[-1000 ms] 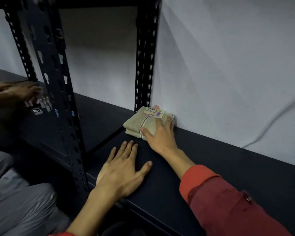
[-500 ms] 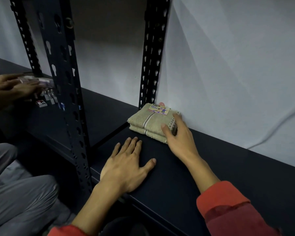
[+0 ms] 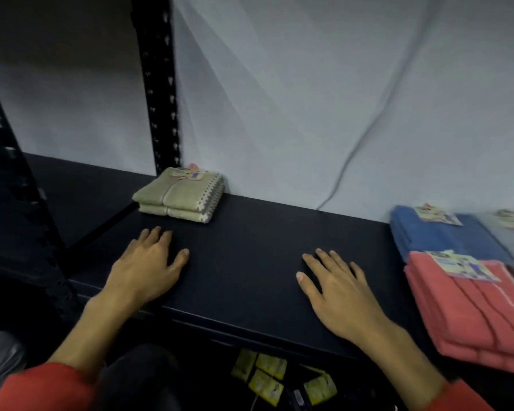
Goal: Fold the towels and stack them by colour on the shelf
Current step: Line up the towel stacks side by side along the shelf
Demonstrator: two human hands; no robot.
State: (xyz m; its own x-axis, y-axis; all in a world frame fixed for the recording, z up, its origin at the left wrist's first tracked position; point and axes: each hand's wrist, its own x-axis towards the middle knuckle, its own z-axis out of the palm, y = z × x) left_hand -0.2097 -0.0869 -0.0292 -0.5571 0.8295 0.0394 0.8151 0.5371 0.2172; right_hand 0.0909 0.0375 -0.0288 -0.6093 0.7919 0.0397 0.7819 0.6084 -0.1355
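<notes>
While both palms lie flat on the dark shelf (image 3: 250, 262), we keep our left hand (image 3: 144, 269) and right hand (image 3: 340, 292) well apart, fingers straight and spread, holding nothing. At eleven o'clock, two folded beige towels (image 3: 180, 194) sit stacked against the white wall (image 3: 309, 99), just beside a black perforated post (image 3: 158, 84). At three o'clock lie a blue towel (image 3: 442, 238) and, nearer us, pink towels (image 3: 469, 310), each carrying a paper label. Yellow packets (image 3: 267, 378) show below the shelf edge.
</notes>
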